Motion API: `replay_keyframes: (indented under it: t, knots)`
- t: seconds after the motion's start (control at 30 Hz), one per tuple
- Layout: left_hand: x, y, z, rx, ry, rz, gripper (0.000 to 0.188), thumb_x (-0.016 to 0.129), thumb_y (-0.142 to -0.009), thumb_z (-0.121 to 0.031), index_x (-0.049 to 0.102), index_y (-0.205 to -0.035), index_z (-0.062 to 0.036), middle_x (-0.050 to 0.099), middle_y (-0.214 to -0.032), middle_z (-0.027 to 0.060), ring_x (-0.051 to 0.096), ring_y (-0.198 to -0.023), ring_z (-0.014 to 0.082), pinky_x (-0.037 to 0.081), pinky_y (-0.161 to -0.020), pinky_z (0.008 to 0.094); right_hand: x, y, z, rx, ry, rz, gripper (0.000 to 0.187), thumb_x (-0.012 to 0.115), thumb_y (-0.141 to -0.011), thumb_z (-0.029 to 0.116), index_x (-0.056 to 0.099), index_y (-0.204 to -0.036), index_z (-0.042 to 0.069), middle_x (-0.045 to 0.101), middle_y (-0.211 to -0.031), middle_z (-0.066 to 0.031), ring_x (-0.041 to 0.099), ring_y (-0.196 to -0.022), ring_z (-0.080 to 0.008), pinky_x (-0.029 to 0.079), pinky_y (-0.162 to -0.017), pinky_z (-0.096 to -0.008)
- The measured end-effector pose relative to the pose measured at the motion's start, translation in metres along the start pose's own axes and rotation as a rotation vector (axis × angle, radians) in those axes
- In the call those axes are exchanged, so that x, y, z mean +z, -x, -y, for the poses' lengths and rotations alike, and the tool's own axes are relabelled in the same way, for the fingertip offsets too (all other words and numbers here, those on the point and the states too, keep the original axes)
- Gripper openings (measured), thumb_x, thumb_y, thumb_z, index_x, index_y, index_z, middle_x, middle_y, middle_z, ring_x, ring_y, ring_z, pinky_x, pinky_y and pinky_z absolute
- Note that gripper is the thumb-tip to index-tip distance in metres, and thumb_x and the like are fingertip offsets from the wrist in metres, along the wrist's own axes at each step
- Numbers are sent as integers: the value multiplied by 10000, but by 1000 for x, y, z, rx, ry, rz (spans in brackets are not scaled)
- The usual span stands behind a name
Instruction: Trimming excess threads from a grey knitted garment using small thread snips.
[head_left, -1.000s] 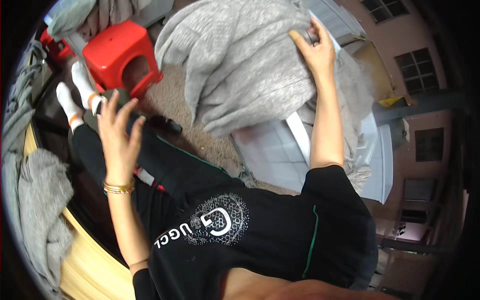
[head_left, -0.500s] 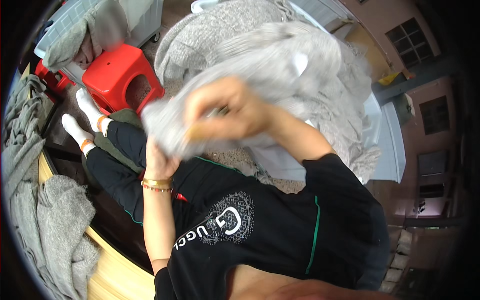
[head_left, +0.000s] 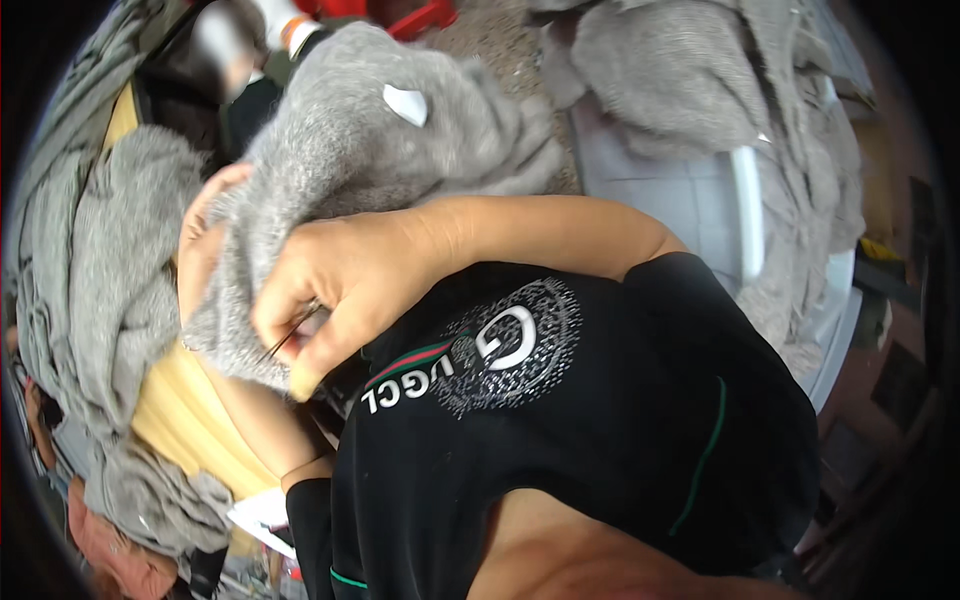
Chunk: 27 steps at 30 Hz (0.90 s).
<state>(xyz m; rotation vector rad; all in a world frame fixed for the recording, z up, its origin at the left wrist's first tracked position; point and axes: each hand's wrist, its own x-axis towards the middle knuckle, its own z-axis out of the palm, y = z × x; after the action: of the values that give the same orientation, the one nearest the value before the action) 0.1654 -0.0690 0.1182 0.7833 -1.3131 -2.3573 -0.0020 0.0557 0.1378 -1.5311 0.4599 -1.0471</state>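
Note:
A fuzzy grey knit piece (head_left: 330, 130) with a white label is gathered over my lap. My left hand (head_left: 207, 205) is partly hidden beneath and behind it, its fingers closed round the cloth. My right hand (head_left: 345, 275) is closed above the knit's near edge, by my left forearm. Between its thumb and fingers is a small thin metal tool (head_left: 292, 333), tweezers-like; the rest of it is hidden in the palm. Something yellow covers the tip of the right thumb.
Grey knits (head_left: 130, 270) lie along a light wooden table (head_left: 190, 420) at the left. More grey knits (head_left: 670, 75) hang over a pale plastic bin (head_left: 745, 215) at the right. A red stool (head_left: 425, 15) shows at the top. Another person's arm (head_left: 110, 540) is at the lower left.
The knit piece has come down and toward me, over my lap. My right hand has moved down and left, near my left forearm. The view has swung, bringing more of the table in.

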Motion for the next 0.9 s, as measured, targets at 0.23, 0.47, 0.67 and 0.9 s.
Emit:
replay_keyframes:
  t: [0.23,0.47,0.67,0.9]
  knots:
    - [-45,41,10,-207,-1273,-129,315,686,-876,-116,649,-1176,-25,666,-985,105,584,-817,176,495,-763,308,-15,62,-26,482,30,85,234,735,-856,223,713,-996,37,717,-863,-40,606,-612,-81,453,-521,-239]
    - [38,-74,38,490,-1377,-66,478,683,-887,-277,579,-1274,-17,619,-1221,175,606,-1047,313,461,-940,375,-96,160,-25,303,-125,-719,248,604,-955,218,703,-1126,67,717,-971,-57,483,-460,-5,343,-400,-142]
    - [51,-69,65,436,-1558,196,317,620,-845,-112,648,-1141,-2,682,-980,186,648,-910,334,487,-887,422,-111,186,-45,474,219,-1050,264,627,-953,249,698,-1127,64,696,-952,-35,495,-518,-7,348,-474,-153]
    - [60,-8,34,-469,-1428,549,211,647,-820,-105,699,-984,17,689,-821,192,675,-746,327,545,-734,388,-143,205,-87,562,269,-1154,318,666,-926,301,692,-1145,72,644,-800,18,504,-526,-8,353,-476,-159]
